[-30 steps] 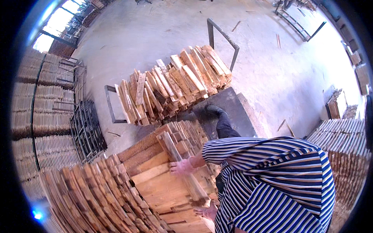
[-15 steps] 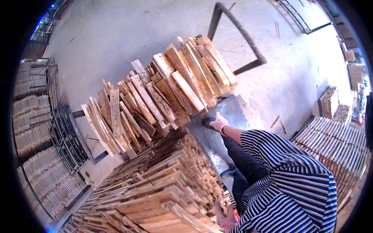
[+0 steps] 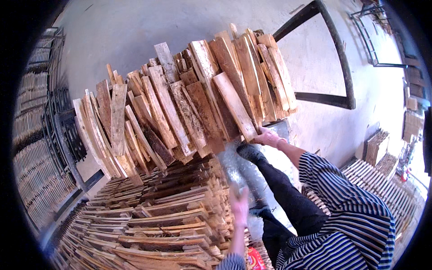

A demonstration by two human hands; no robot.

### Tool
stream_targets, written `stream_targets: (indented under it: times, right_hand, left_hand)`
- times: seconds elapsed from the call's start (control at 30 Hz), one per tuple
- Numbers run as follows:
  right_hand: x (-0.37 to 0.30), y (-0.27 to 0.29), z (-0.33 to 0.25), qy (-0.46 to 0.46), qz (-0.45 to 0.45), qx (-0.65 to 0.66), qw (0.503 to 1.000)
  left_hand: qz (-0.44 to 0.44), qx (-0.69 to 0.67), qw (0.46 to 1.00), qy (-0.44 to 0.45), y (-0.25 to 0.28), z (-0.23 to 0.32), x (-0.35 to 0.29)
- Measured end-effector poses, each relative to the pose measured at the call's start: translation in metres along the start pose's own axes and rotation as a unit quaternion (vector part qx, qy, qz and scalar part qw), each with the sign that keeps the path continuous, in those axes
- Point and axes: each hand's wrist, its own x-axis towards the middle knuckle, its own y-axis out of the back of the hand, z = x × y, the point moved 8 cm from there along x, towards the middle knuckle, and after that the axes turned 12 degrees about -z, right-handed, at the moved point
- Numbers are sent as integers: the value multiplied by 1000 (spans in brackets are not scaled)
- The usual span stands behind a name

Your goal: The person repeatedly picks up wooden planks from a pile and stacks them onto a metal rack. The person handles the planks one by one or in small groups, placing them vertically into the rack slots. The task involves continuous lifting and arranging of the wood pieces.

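Note:
My right hand (image 3: 270,137), in what looks like a thin pink glove, grips the near end of a pale wooden board (image 3: 235,107). That board lies slanted on top of a long heap of rough wooden boards (image 3: 198,105) in front of me. Lower down, my left hand (image 3: 239,204) hovers beside the near stack of thin boards (image 3: 166,225), apart from the heap. Motion smears its fingers, and I cannot see anything held in it.
A black metal frame (image 3: 346,67) rises behind the heap's right end. More racks with stacked boards (image 3: 38,166) line the left side, and slatted stacks (image 3: 382,189) stand at the right. My feet are on a grey metal plate (image 3: 234,166) between heap and stack.
My right hand has moved from over my foot onto the end of the pale board. My left hand has come forward from the lower edge, and my view has shifted.

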Motion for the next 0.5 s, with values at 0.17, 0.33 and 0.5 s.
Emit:
stream_targets:
  times: [0.17, 0.33, 0.5]
  right_hand:
    - [-87, 68, -25, 155, -84, 323, 930]
    - [-135, 89, -73, 186, -192, 507, 820]
    - [-166, 126, -119, 218, 30, 226, 949]
  left_hand:
    - [19, -55, 996, 66, -27, 29, 199]
    - [48, -43, 986, 156, -34, 43, 248]
    - [133, 238, 962, -5, 9, 87, 234]
